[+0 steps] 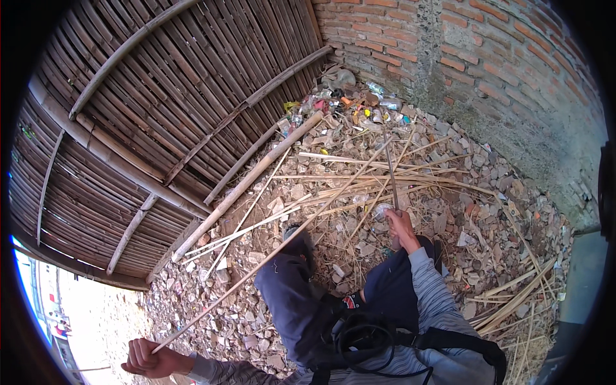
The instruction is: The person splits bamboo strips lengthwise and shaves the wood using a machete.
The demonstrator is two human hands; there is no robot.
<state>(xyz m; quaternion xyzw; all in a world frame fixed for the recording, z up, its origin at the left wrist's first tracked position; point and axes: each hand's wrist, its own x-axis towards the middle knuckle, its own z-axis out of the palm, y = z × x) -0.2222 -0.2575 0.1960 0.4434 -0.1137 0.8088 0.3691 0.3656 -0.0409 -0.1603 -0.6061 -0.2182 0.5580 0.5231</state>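
At the lower left, my left hand [151, 359] is closed around the near end of a long, thin bamboo strip [256, 269]. The strip slants up and right, past my leg and over the other strips. My right hand [401, 228] grips a long, narrow knife [391, 170], its dark blade pointing away from me toward the rubbish. Several pale bamboo strips [346, 187] lie crossed on the ground under and around the blade. Something whitish and crumpled [382, 212] shows beside my right fingers. Most of the knife's handle is hidden in my fist.
A bamboo-slat wall [147, 109] leans along the left, with a thick bamboo pole [256, 179] at its foot. Mixed rubbish [359, 106] lies by the brick wall [500, 70]. Stony rubble [205, 308] covers the ground. More strips [513, 305] lie at right.
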